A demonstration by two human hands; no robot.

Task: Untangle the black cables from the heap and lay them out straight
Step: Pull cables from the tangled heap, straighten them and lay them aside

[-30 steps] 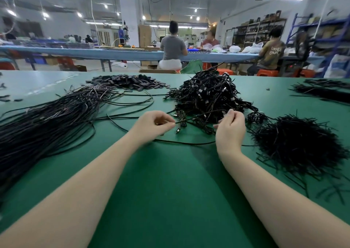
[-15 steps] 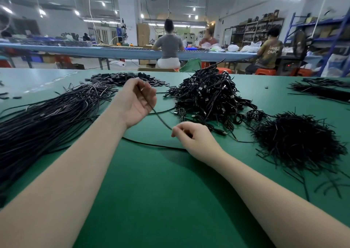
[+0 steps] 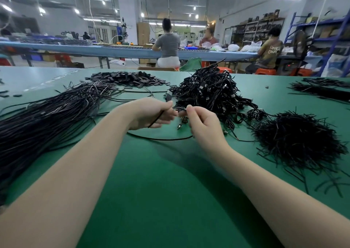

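Both hands have closed together since half a sec ago. Left hand [image 3: 151, 113] and right hand [image 3: 202, 122] each pinch one cable [image 3: 161, 138], prob. to run it straight; heap [image 3: 212, 94] sits just behind on the surface [image 3: 170, 191].

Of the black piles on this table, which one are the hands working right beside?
The tall tangled heap at centre, with plugs showing. The hands pinch a cable at its near-left edge; the other piles lie apart.

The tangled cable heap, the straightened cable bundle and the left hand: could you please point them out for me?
tangled cable heap [image 3: 210, 94], head view, middle of the pile.
straightened cable bundle [image 3: 47, 119], head view, middle of the strands.
left hand [image 3: 151, 113], head view, its palm.
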